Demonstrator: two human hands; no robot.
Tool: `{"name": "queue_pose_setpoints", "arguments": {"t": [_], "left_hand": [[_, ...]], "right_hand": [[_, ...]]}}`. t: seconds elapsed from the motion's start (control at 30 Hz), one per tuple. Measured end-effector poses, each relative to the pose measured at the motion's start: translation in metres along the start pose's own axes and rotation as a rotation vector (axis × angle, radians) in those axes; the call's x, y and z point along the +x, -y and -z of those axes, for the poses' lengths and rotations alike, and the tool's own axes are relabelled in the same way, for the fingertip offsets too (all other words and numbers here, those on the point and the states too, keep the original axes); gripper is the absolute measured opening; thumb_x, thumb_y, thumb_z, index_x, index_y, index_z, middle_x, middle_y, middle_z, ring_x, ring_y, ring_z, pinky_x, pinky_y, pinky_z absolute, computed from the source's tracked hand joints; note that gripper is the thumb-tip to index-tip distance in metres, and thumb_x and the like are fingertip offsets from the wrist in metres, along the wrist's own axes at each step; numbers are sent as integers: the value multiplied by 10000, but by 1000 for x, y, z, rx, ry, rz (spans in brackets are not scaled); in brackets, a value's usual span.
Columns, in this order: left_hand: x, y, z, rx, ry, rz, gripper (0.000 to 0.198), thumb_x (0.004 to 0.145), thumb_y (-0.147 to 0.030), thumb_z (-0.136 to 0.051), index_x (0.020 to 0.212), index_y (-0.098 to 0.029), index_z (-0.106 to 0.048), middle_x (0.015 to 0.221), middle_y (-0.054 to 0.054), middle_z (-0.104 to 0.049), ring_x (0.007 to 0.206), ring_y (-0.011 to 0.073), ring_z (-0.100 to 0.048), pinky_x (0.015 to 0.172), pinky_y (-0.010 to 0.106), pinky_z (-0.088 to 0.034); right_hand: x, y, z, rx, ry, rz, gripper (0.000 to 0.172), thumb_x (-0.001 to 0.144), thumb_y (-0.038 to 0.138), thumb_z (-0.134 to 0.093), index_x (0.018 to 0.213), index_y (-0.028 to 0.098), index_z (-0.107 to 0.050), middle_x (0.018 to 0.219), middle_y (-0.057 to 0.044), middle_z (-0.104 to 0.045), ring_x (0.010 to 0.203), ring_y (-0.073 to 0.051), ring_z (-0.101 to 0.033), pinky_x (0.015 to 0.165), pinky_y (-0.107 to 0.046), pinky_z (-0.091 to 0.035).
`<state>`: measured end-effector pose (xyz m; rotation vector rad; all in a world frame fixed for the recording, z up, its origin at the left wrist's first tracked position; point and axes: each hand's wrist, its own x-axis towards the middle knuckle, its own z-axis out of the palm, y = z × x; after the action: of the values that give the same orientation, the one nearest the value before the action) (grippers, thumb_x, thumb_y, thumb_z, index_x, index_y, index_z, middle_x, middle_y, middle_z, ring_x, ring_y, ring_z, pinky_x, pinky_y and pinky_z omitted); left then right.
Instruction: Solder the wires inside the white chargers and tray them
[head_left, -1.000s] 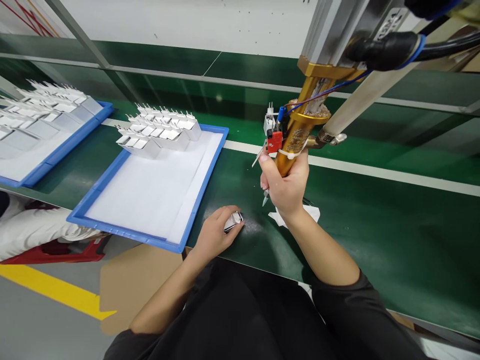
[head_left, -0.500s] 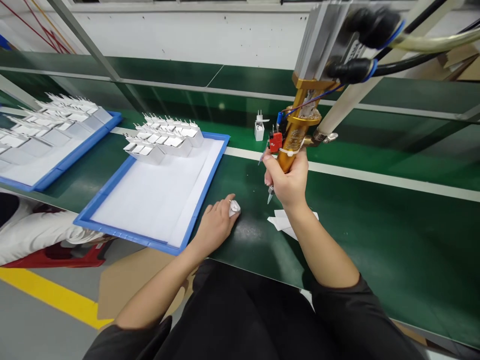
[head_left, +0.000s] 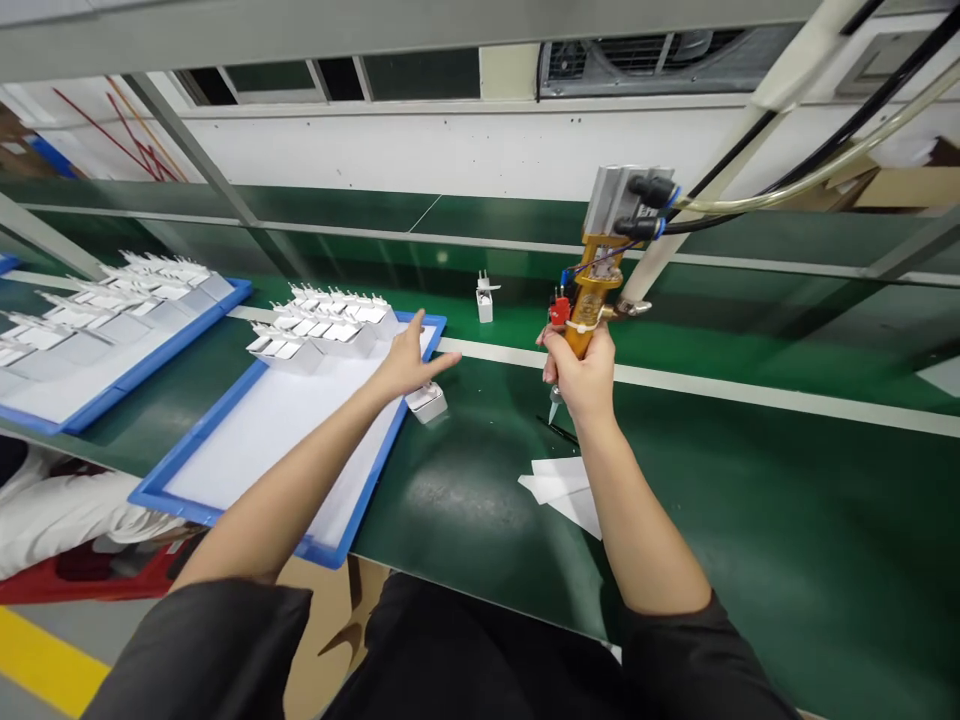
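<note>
My left hand is spread, thumb and index finger apart, over the right edge of a blue tray. Just below it a small white box-shaped piece rests beside the tray edge. My right hand is wrapped round a gold and silver dispensing tool with hoses and a red switch, its clear nozzle pointing down. Several white pieces with upright pins stand in rows at the tray's back. Another white piece with pins stands alone on the green bench.
Folded white paper and a thin dark stick lie near my right forearm. A second blue tray of white pieces stands at the left. Below it, another person's white clothing shows. A metal post rises behind the tool.
My left hand has let go of the small white piece it was touching, moved left and up, and opened. My right hand still holds the tool. The camera view has tilted up.
</note>
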<state>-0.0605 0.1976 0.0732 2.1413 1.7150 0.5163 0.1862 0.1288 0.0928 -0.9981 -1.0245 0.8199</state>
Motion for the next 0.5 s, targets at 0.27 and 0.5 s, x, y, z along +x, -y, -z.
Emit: {"name": "queue_pose_setpoints", "arguments": {"t": [0.27,0.5], "left_hand": [[153,-41,-22,5,74,155,1118,722,-303,-777,1511,-12,-42,1307,265,-585,1239,326,-568,997,350,-432],[159,-52,-6,41,59,131,884,714,-315,-784,1404,-13,-321,1304,269,-589,1214,334,-579,964,349,-458]], "right_hand": [[-3,-1,-5,-142,37,-5,254,761,402,-640,832,185,-529,690,13,-607,460,-78,-492,457,-227,-395],[-3,-2,-7,-158,44,-2,243,763,392,-639,852,193,-533,659,9,-601,489,-109,-520,467,-236,-405]]}}
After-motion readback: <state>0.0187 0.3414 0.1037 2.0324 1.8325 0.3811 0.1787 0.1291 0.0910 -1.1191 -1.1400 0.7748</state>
